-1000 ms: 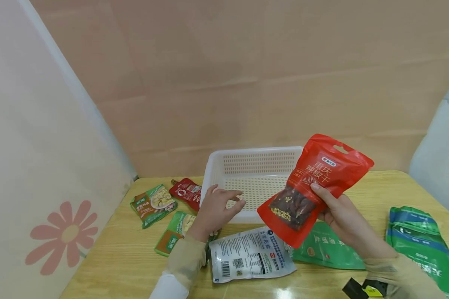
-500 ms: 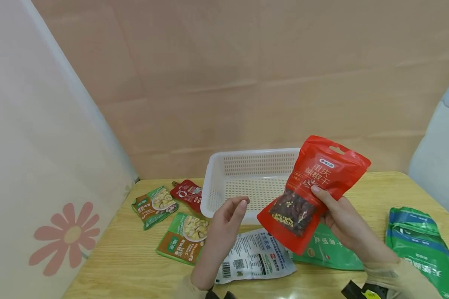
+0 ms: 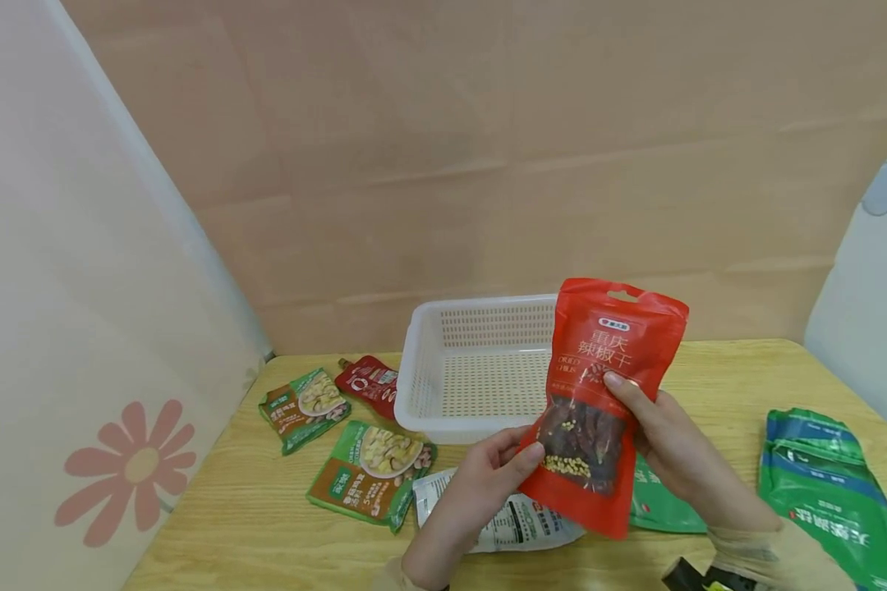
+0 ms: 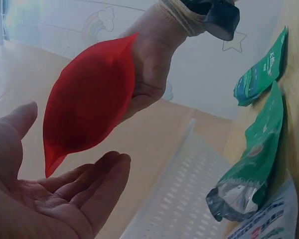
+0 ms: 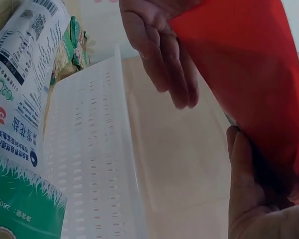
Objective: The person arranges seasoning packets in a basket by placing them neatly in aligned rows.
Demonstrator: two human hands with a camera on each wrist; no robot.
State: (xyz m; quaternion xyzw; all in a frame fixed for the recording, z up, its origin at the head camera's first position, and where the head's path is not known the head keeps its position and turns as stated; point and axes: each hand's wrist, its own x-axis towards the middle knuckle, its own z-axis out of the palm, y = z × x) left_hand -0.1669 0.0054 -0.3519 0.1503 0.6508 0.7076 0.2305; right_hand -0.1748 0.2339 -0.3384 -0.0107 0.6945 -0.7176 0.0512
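Note:
A red pouch of dried chillies (image 3: 599, 394) is held up in front of the basket, its clear window showing dark chillies and yellow seeds. My right hand (image 3: 683, 455) grips its right side, thumb on the front and fingers behind. At the lower left corner is my left hand (image 3: 480, 484). The left wrist view shows that left hand (image 4: 65, 199) with thumb and fingers spread apart, the pouch's bottom corner between them. In the right wrist view the left fingers (image 5: 177, 69) reach out nearly straight beside the pouch's back.
A white perforated basket (image 3: 411, 373) stands behind. Two green-brown soup packets (image 3: 369, 472) and a dark red spouted pouch (image 3: 368, 379) lie left. A white salt bag (image 3: 525, 525) and green bag (image 3: 661, 501) lie in front; another green bag (image 3: 820, 484) lies at right.
My left hand has moved right, from over the basket's front left corner to the pouch's lower corner. My right hand has shifted the pouch left and down and turned it more upright.

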